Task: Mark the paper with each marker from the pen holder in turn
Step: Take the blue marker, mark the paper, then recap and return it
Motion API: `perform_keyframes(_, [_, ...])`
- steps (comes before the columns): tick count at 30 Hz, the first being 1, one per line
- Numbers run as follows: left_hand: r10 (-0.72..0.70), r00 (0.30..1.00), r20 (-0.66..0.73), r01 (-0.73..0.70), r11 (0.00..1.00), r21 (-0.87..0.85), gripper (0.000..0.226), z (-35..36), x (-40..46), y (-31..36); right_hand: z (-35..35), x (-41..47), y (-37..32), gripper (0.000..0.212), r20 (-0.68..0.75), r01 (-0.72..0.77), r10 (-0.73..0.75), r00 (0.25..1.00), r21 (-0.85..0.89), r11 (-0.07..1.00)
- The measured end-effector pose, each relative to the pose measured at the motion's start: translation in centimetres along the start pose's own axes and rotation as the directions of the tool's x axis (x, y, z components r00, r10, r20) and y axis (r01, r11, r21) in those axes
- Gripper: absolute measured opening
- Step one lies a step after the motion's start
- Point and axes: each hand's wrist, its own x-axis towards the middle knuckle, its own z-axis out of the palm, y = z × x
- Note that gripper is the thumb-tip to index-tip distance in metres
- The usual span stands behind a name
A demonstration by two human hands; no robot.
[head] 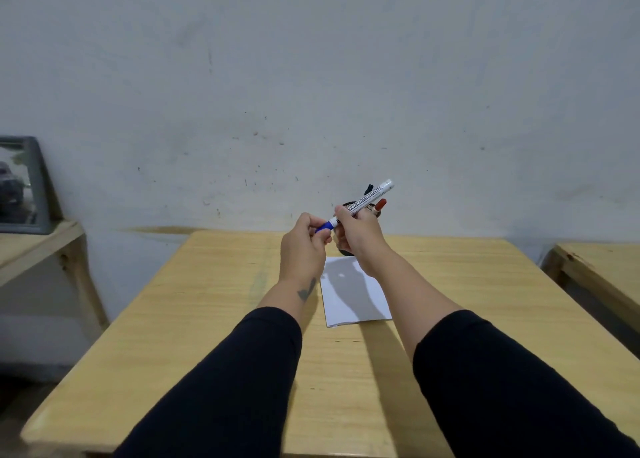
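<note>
**Blue marker held in the air over the paper, cap end toward the left hand**

The blue marker (pixel 360 204) slants from upper right down to lower left above the surface (pixel 207 301) and paper (pixel 353 298). The right hand (pixel 356 230) fingers wrap its barrel; the left hand (pixel 303 246) fingers pinch the blue cap (pixel 325 227), which probably pulls off leftward along that axis.

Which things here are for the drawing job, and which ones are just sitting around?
For the job:
- blue-capped marker, right hand on its barrel, left hand on the cap
- white paper
- pen holder, mostly hidden behind the hands
- red marker and black marker behind them

Just sitting around:
- grey framed thing on the side table
- another table at right
</note>
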Motion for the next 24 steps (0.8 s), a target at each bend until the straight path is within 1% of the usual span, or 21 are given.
perform_keyframes(2, [-0.005, 1.000, -0.004, 0.005, 1.000, 0.024, 0.015, -0.2, 0.1, -0.1, 0.1, 0.0, 0.0, 0.027, 0.026, -0.026, 0.025, 0.999, 0.037, 0.999])
perform_keyframes(4, [-0.011, 1.000, 0.007, 0.010, 0.998, 0.060, 0.014, -0.4, 0.4, -0.2, -0.1, 0.2, 0.1, 0.024, 0.049, -0.073, 0.074, 0.996, -0.015, 0.997])
perform_keyframes(5, [-0.012, 1.000, 0.009, 0.011, 0.996, 0.083, 0.014, -0.6, 0.6, 0.0, -0.2, 0.3, 0.1, 0.029, 0.027, -0.093, 0.095, 0.995, -0.060, 0.994])
perform_keyframes(6, [-0.013, 1.000, 0.007, 0.012, 0.994, 0.111, 0.013, -0.8, 1.0, 0.2, -0.5, 0.4, 0.0, 0.039, -0.033, -0.094, 0.091, 0.995, -0.120, 0.988])
perform_keyframes(7, [-0.015, 1.000, 0.005, 0.015, 0.989, 0.145, 0.013, -1.0, 1.5, 0.4, -0.9, 0.5, 0.0, 0.051, -0.122, -0.074, 0.048, 0.991, -0.215, 0.974])
perform_keyframes(8, [-0.020, 1.000, 0.004, 0.019, 0.982, 0.185, 0.013, -1.2, 2.0, 0.6, -1.3, 0.4, 0.0, 0.058, -0.197, -0.032, -0.043, 0.980, -0.362, 0.932])
perform_keyframes(9, [-0.026, 1.000, 0.006, 0.024, 0.974, 0.224, 0.013, -1.5, 2.4, 0.8, -1.8, 0.2, 0.0, 0.060, -0.228, 0.014, -0.166, 0.959, -0.548, 0.836])
perform_keyframes(10, [-0.026, 1.000, 0.012, 0.022, 0.967, 0.255, 0.013, -1.7, 2.8, 1.1, -2.2, 0.0, -0.1, 0.058, -0.210, 0.053, -0.292, 0.933, -0.724, 0.688])
perform_keyframes(11, [-0.018, 1.000, 0.021, 0.012, 0.960, 0.280, 0.013, -1.8, 3.1, 1.3, -2.5, -0.2, -0.2, 0.055, -0.166, 0.078, -0.394, 0.904, -0.843, 0.533])
perform_keyframes(12, [-0.006, 0.999, 0.035, -0.005, 0.952, 0.307, 0.012, -1.8, 3.3, 1.5, -2.8, -0.3, -0.3, 0.051, -0.125, 0.092, -0.469, 0.874, -0.907, 0.412])
perform_keyframes(13, [0.007, 0.998, 0.056, -0.026, 0.940, 0.339, 0.012, -1.8, 3.4, 1.8, -2.9, -0.2, -0.2, 0.046, -0.087, 0.110, -0.521, 0.849, -0.936, 0.335])
perform_keyframes(14, [0.021, 0.996, 0.083, -0.050, 0.928, 0.370, 0.012, -1.6, 3.4, 2.0, -2.9, -0.1, -0.1, 0.041, -0.039, 0.149, -0.559, 0.828, -0.946, 0.287])
perform_keyframes(16, [0.044, 0.991, 0.125, -0.090, 0.916, 0.390, 0.012, -1.1, 3.1, 2.0, -2.7, 0.2, 0.5, 0.027, 0.077, 0.251, -0.595, 0.800, -0.944, 0.215])
perform_keyframes(17, [0.046, 0.990, 0.134, -0.094, 0.921, 0.378, 0.012, -0.9, 2.9, 1.9, -2.5, 0.3, 0.7, 0.023, 0.115, 0.279, -0.599, 0.792, -0.942, 0.188])
perform_keyframes(19, [0.031, 0.990, 0.134, -0.075, 0.938, 0.338, 0.012, -0.4, 2.7, 1.4, -2.6, 0.5, 1.4, 0.022, 0.139, 0.291, -0.592, 0.794, -0.941, 0.170])
perform_keyframes(20, [0.014, 0.991, 0.133, -0.057, 0.943, 0.327, 0.016, -0.2, 2.6, 1.1, -2.7, 0.7, 1.5, 0.022, 0.129, 0.282, -0.582, 0.803, -0.943, 0.179])
perform_keyframes(21, [-0.011, 0.990, 0.137, -0.035, 0.943, 0.332, 0.026, -0.1, 2.5, 0.6, -3.0, 1.0, 1.6, 0.021, 0.108, 0.264, -0.567, 0.817, -0.943, 0.200])
perform_keyframes(22, [-0.042, 0.988, 0.147, -0.013, 0.935, 0.356, 0.037, 0.0, 2.3, -0.1, -3.2, 1.4, 1.3, 0.020, 0.074, 0.242, -0.550, 0.832, -0.940, 0.239])
perform_keyframes(24, [-0.099, 0.980, 0.174, 0.012, 0.897, 0.442, 0.051, 0.0, 1.6, -2.0, -3.7, 2.5, 0.2, 0.020, -0.009, 0.228, -0.538, 0.843, -0.900, 0.372])
